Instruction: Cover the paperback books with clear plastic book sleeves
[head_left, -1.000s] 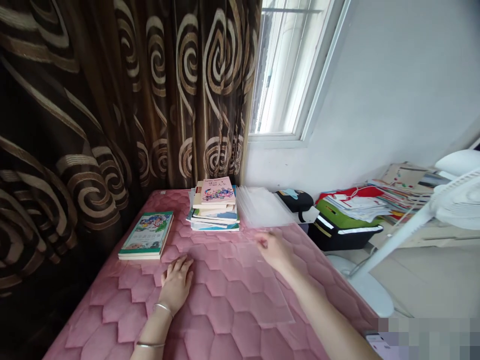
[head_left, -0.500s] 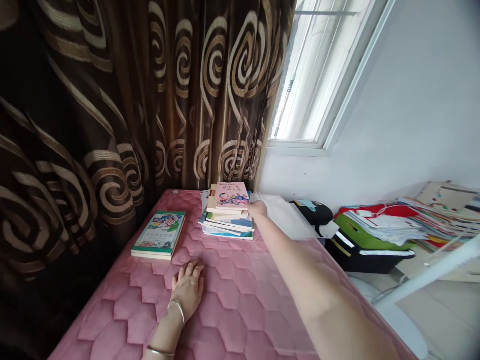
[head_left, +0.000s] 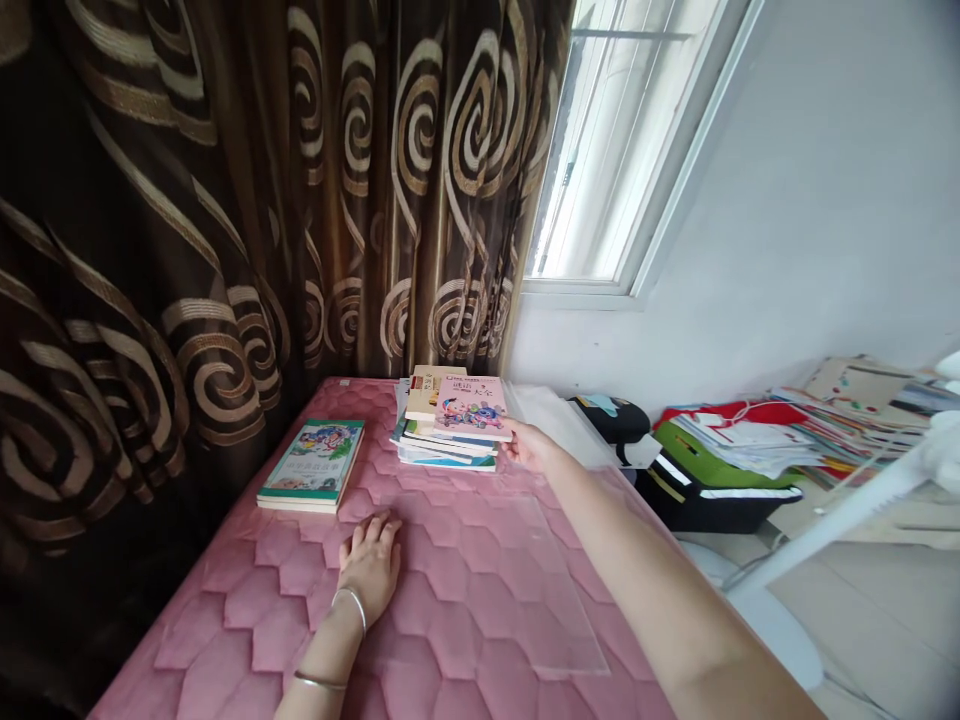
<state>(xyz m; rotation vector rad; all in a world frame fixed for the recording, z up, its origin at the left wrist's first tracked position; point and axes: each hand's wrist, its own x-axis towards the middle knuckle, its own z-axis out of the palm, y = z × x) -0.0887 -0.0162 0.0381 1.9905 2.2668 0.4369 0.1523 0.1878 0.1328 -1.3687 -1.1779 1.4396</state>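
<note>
My right hand pinches the right edge of a pink book with cartoon figures on its cover. The book is over a stack of books, its right side slightly past the pile. Beneath it a cream-covered book shows at the left. My left hand, with bangles on the wrist, lies flat with fingers stretched on the left part of a clear plastic sheet. Two green-bordered books lie stacked beyond my left hand. The tip of my right thumb is partly hidden.
The pink quilted mattress carries everything. More translucent sheets lie right of the stack. A patterned curtain hangs behind and left. Beyond the right edge are a green-and-black bag, piled papers and a white stand.
My right hand has drawn the pink book toward me and slightly right, uncovering more of the cream book below. My left hand has stayed flat. The view has shifted a little.
</note>
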